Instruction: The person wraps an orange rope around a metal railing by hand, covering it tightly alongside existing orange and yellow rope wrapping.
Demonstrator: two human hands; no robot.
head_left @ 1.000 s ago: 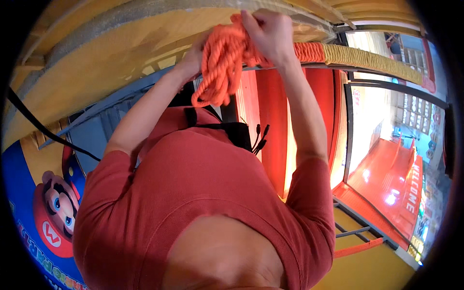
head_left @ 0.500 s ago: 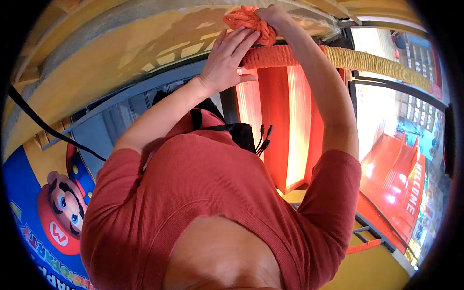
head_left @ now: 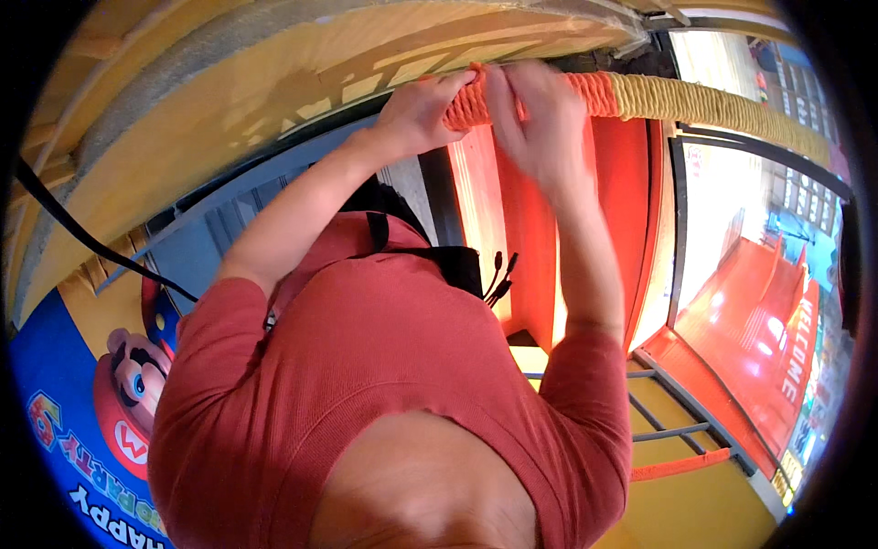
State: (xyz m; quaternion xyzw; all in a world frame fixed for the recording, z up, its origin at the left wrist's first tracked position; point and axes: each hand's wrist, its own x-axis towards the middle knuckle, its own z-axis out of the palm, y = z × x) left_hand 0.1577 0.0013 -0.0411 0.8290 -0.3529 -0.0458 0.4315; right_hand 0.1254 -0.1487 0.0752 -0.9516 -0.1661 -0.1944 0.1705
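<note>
At the far side, orange rope [head_left: 468, 108] lies in tight turns round a bar [head_left: 599, 94], with tan rope [head_left: 713, 102] covering it farther right. The left hand [head_left: 422, 114] is curled about the left end of the orange turns, fingers on the far side, thumb on the near. The right hand [head_left: 541, 119], blurred, bends over them just to the right; I cannot tell what it grips.
</note>
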